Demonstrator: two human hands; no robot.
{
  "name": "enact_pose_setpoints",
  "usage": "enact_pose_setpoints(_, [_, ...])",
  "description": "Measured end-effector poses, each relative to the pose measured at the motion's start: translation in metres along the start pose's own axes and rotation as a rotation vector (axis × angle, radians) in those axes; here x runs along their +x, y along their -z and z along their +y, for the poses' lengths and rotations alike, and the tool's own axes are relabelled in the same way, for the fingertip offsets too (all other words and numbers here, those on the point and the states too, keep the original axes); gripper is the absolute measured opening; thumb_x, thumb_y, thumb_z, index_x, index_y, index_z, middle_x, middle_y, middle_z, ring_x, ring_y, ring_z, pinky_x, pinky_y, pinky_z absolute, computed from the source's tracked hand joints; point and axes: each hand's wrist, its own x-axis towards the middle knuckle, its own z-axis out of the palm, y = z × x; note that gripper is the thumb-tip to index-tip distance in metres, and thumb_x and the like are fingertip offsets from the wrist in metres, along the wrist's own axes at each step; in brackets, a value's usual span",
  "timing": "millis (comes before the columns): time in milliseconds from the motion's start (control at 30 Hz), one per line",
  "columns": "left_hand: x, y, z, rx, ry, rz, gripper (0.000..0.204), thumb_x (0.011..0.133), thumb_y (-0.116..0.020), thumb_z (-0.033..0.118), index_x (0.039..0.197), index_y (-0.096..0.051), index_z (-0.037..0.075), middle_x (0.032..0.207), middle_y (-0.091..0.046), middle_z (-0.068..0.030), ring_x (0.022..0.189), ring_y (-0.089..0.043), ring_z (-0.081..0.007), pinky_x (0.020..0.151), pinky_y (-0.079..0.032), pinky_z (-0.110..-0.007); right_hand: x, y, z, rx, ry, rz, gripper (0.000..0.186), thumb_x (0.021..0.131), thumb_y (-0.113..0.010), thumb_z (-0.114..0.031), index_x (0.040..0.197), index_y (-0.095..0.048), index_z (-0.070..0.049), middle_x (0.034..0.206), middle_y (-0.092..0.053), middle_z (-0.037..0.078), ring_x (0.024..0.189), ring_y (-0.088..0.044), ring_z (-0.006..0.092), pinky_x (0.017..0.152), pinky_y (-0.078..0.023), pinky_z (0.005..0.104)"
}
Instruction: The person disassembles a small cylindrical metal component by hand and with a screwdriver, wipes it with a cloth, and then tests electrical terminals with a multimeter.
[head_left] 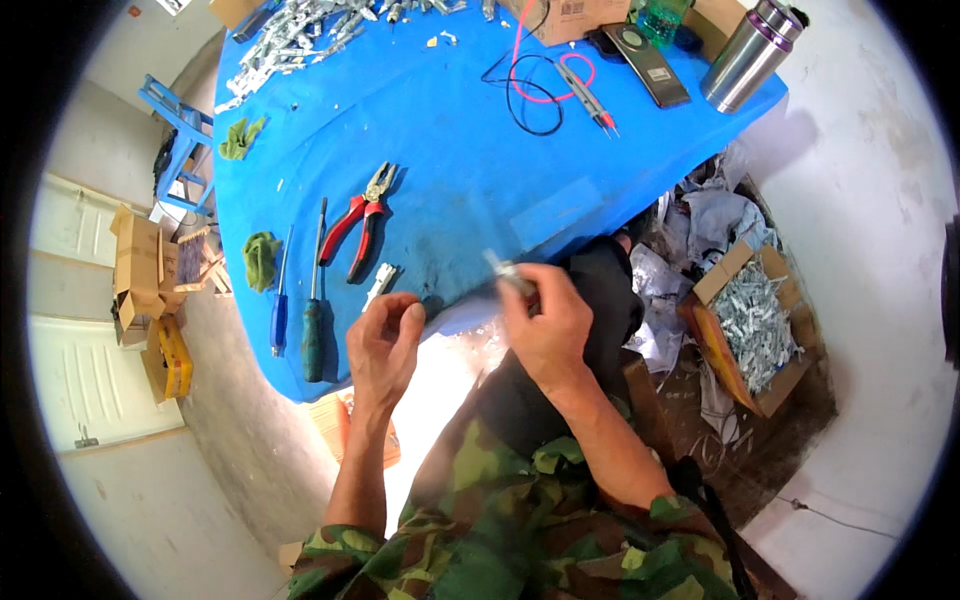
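My right hand (548,328) is closed around a small silvery metal part (510,272), smeared by motion, just over the table's front edge. To its left, my left hand (385,345) is held with fingers curled and the thumb close to them; whether anything small sits between them is hidden. Just beyond the left fingers lies a pale metal piece (380,284) on the blue-covered table (450,180). Left of that hand rest a green-handled screwdriver (314,335), a blue-handled screwdriver (280,320) and red-and-black pliers (364,222).
Silvery metal parts (290,50) are heaped at the far left. Test probes (590,95), a multimeter (648,65) and a steel flask (750,58) stand or lie far right. Green rags (262,260) lie at the left edge. Right of my legs, a carton (745,340) holds similar parts.
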Motion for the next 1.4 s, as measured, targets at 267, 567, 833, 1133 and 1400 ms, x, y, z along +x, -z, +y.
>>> enact_pose_setpoints(267, [-0.014,0.007,0.022,0.078,-0.115,0.034,0.016,0.095,-0.072,0.01,0.105,-0.071,-0.002,0.086,-0.073,-0.0077,0.072,-0.064,-0.0104,0.065,-0.051,-0.026,0.003,0.013,-0.015,0.306,-0.273,-0.089,0.022,0.091,-0.079,-0.013,0.107,-0.07,-0.001,0.088,-0.075,0.01,0.072,-0.07,0.0172,0.068,-0.056,0.0315])
enact_pose_setpoints(567, [-0.02,-0.004,0.038,-0.056,-0.094,-0.05,0.018,0.098,-0.071,0.012,0.107,-0.071,-0.003,0.089,-0.071,-0.0047,0.077,-0.063,-0.0083,0.068,-0.051,-0.024,-0.01,0.044,-0.025,0.823,-0.491,-0.355,0.031,0.105,-0.062,-0.018,0.125,-0.06,0.007,0.099,-0.071,0.008,0.082,-0.063,0.0095,0.073,-0.053,0.0267])
enact_pose_setpoints(833, [-0.023,-0.027,0.056,-0.067,-0.168,-0.11,0.01,0.091,-0.075,0.001,0.101,-0.073,-0.002,0.086,-0.071,-0.0053,0.072,-0.064,-0.008,0.063,-0.05,-0.023,-0.022,0.047,-0.021,0.901,-0.461,-0.401,0.03,0.107,-0.058,-0.019,0.125,-0.06,0.005,0.098,-0.07,0.006,0.085,-0.062,0.0096,0.074,-0.052,0.0268])
enact_pose_setpoints(1133, [-0.022,-0.04,0.057,-0.062,-0.199,-0.095,0.01,0.09,-0.074,-0.001,0.1,-0.073,-0.003,0.085,-0.071,-0.0076,0.072,-0.068,-0.012,0.064,-0.054,-0.025,-0.021,0.047,-0.027,0.881,-0.443,-0.373,0.032,0.107,-0.058,-0.017,0.132,-0.056,0.003,0.094,-0.069,0.006,0.081,-0.062,0.0096,0.071,-0.051,0.0266])
enact_pose_setpoints(1400, [-0.023,-0.041,0.055,-0.07,-0.178,-0.138,0.008,0.093,-0.073,-0.001,0.101,-0.072,-0.003,0.088,-0.072,-0.0047,0.076,-0.067,-0.0079,0.066,-0.053,-0.023,-0.022,0.046,-0.024,0.821,-0.451,-0.361,0.031,0.106,-0.058,-0.017,0.13,-0.058,0.002,0.088,-0.068,0.005,0.074,-0.06,0.0087,0.066,-0.05,0.0258])
